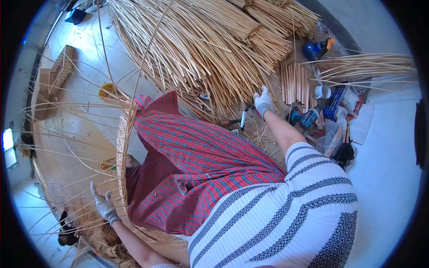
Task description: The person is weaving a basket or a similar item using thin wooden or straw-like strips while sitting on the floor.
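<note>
My left hand [105,205], in a white glove, has its fingers spread beside the lower edge of a woven wicker piece [123,152]. That piece stands against the red checked cloth [201,143] over my lap, with long loose rods fanning out to the left. My right hand [263,102], also gloved, reaches to the cut ends of a large pile of wicker rods [196,49]. Its thumb and forefinger look apart, and I see no rod clearly held. Just left of that hand lies a white-handled tool [243,119].
Right of the pile are short sticks [295,85], a white mug [322,91], a teal cordless drill [304,117] and a blue bottle [315,50]. Another rod bundle [371,66] extends rightward. On the left are a yellow bowl [107,91] and a cardboard box [44,96].
</note>
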A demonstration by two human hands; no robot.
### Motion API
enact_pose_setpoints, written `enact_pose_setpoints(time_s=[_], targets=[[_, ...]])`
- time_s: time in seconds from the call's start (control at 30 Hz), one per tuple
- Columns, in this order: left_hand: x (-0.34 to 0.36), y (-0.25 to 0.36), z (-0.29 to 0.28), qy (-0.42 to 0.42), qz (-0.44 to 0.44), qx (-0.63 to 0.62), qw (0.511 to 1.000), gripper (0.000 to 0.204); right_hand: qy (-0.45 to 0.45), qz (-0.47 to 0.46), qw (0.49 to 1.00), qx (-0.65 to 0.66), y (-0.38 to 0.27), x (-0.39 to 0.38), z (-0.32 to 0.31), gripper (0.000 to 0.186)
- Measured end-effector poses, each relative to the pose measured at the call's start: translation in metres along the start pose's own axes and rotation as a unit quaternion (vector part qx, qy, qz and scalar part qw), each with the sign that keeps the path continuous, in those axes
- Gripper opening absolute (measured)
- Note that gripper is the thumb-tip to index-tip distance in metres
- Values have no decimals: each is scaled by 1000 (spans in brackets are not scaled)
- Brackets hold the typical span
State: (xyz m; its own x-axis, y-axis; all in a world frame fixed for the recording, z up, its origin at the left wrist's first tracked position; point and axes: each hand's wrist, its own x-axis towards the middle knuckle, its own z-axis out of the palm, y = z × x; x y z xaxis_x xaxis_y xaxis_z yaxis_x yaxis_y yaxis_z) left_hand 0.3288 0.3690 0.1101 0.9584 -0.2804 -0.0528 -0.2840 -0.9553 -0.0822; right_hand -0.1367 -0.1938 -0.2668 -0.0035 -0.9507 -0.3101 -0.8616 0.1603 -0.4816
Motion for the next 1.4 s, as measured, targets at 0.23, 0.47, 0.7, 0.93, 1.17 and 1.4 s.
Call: enact_pose_setpoints(time_s=[0.23, 0.47, 0.7, 0.93, 1.17, 1.4], targets=[[-2, 5, 1, -4, 12, -24, 1000, 104, -108, -48, 992, -34, -14, 57, -2, 38], [-29, 86, 5, 71, 101, -84, 989, 87, -191, -61, 959, -199, -23, 69, 11, 32], [-89, 209, 58, -39, 174, -398, 900, 42, -214, -158, 962, 66, -50, -12, 60, 29], [-151, 319, 46, -81, 336, -349, 871, 31, -289, -154, 945, -24, -93, -69, 74, 46], [-154, 321, 74, -46, 305, -419, 854, 25, -196, -133, 961, -140, -91, -55, 21, 24], [-156, 325, 79, 29, 310, -425, 850, 22, -139, -91, 968, -189, -42, -20, 15, 29]])
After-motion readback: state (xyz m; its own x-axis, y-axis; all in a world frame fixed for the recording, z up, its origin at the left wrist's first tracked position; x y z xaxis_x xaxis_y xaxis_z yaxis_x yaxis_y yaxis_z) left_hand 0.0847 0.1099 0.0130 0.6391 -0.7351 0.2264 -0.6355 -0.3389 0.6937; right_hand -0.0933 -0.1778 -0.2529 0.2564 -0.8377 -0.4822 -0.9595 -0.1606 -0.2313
